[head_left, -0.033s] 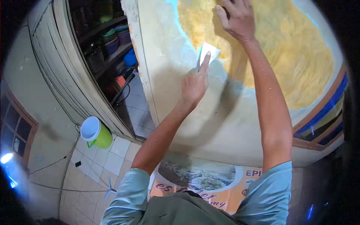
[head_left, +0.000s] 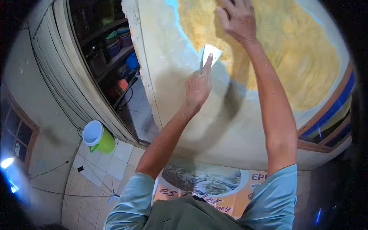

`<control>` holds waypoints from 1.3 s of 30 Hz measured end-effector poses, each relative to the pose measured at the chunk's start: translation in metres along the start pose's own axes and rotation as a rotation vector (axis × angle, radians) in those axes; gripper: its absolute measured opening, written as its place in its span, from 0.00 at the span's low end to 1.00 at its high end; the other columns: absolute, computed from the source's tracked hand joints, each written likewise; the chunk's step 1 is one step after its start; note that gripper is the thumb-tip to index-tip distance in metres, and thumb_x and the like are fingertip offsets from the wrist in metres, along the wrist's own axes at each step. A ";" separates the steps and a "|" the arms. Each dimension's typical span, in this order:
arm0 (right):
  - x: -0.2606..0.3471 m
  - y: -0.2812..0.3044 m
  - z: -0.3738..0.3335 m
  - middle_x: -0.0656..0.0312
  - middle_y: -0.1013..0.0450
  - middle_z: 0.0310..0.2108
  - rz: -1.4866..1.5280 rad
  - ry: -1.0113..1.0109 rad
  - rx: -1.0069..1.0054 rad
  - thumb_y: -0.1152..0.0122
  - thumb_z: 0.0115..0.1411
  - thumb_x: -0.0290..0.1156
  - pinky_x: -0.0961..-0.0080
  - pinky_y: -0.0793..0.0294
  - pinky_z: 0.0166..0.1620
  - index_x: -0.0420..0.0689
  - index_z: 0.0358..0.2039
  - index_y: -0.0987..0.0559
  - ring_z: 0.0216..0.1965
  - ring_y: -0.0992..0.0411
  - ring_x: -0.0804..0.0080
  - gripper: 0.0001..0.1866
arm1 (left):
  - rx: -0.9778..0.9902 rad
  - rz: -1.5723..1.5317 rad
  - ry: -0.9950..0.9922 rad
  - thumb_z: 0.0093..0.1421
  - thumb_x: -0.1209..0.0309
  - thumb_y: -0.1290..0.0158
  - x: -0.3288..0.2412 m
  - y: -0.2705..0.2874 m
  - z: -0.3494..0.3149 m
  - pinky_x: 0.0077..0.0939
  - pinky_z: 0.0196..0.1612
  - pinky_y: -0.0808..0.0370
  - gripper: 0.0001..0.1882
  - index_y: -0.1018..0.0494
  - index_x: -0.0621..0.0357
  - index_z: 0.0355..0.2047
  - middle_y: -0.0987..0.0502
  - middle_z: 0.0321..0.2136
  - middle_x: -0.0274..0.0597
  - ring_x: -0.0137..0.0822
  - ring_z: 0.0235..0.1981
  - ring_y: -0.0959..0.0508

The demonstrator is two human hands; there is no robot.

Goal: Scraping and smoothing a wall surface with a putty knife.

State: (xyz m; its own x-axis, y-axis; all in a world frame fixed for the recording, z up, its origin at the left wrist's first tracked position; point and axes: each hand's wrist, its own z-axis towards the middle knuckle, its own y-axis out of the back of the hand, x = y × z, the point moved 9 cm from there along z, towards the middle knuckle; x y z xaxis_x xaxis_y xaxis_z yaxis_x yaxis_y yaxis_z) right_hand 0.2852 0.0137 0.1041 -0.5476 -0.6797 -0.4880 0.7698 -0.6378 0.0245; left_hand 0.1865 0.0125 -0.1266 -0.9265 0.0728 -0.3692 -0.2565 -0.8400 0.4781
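My left hand (head_left: 198, 88) is closed round a scraper with a pale flat blade (head_left: 216, 53), the index finger stretched along the blade. The blade lies against the wall (head_left: 168, 103), at the lower left border of a large yellow-orange patch (head_left: 295, 65). A bluish-white edge runs along parts of that patch. Higher and to the right, my right hand (head_left: 241, 25) rests on the patch with fingers apart, some fingertips cut off by the top of the picture. It appears to hold nothing.
A doorway left of the wall shows shelves with stacked containers (head_left: 113, 48). On the tiled floor stands a green bucket (head_left: 105, 142), near a cable (head_left: 65, 194). A printed banner (head_left: 241, 203) lies below me. A wood-framed window (head_left: 326, 122) is at the right.
The wall has shifted slightly left in the picture, and both hands with it. The scraper stays in my left hand at the patch's edge.
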 end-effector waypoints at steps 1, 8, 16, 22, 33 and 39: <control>0.007 0.004 -0.003 0.49 0.28 0.58 0.009 0.033 0.008 0.39 0.62 0.35 0.49 0.33 0.63 0.42 0.54 0.20 0.60 0.30 0.48 0.20 | 0.030 0.000 0.020 0.72 0.70 0.53 0.000 -0.007 -0.005 0.48 0.31 0.24 0.32 0.42 0.36 0.74 0.19 0.28 0.56 0.58 0.27 0.20; 0.041 0.052 -0.166 0.45 0.24 0.43 0.450 -0.629 0.083 0.40 0.63 0.25 0.61 0.22 0.45 0.40 0.61 0.24 0.44 0.23 0.48 0.24 | 0.018 -0.035 -0.005 0.65 0.76 0.51 0.020 -0.028 -0.070 0.51 0.29 0.25 0.40 0.47 0.38 0.76 0.20 0.28 0.57 0.58 0.26 0.20; 0.062 0.024 -0.250 0.46 0.22 0.52 0.696 -1.226 0.014 0.50 0.73 0.34 0.66 0.27 0.55 0.35 0.65 0.29 0.49 0.23 0.59 0.24 | 0.213 -0.301 0.090 0.71 0.67 0.56 -0.044 -0.007 -0.004 0.54 0.40 0.24 0.37 0.57 0.50 0.77 0.20 0.44 0.65 0.64 0.38 0.20; 0.093 0.015 -0.243 0.54 0.45 0.73 1.126 -1.355 0.118 0.55 0.76 0.37 0.67 0.53 0.74 0.42 0.75 0.44 0.74 0.48 0.62 0.31 | 0.076 -0.460 -0.151 0.72 0.63 0.58 -0.043 -0.009 -0.023 0.50 0.60 0.29 0.42 0.68 0.47 0.78 0.27 0.59 0.68 0.69 0.59 0.27; 0.082 -0.026 -0.315 0.70 0.31 0.24 0.974 -1.825 0.186 0.43 0.69 0.34 0.75 0.35 0.31 0.42 0.24 0.26 0.28 0.36 0.81 0.16 | 0.631 -0.232 -0.074 0.65 0.70 0.51 -0.038 -0.027 -0.040 0.59 0.46 0.26 0.49 0.70 0.50 0.78 0.21 0.44 0.70 0.68 0.41 0.21; 0.075 0.005 -0.341 0.59 0.29 0.24 0.655 -1.629 0.049 0.44 0.69 0.31 0.69 0.32 0.34 0.37 0.30 0.23 0.28 0.33 0.72 0.12 | 0.686 -0.761 -0.013 0.64 0.69 0.44 -0.030 -0.048 -0.080 0.55 0.47 0.25 0.52 0.67 0.48 0.78 0.21 0.50 0.66 0.64 0.41 0.19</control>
State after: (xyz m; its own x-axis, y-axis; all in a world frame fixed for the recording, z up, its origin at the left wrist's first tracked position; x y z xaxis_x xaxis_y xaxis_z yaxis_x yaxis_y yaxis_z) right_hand 0.3596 0.0831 -0.2299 0.0567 -0.4241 0.9038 0.9851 -0.1235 -0.1198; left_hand 0.2488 0.0077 -0.2016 -0.4546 0.4672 -0.7583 -0.8761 -0.0808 0.4753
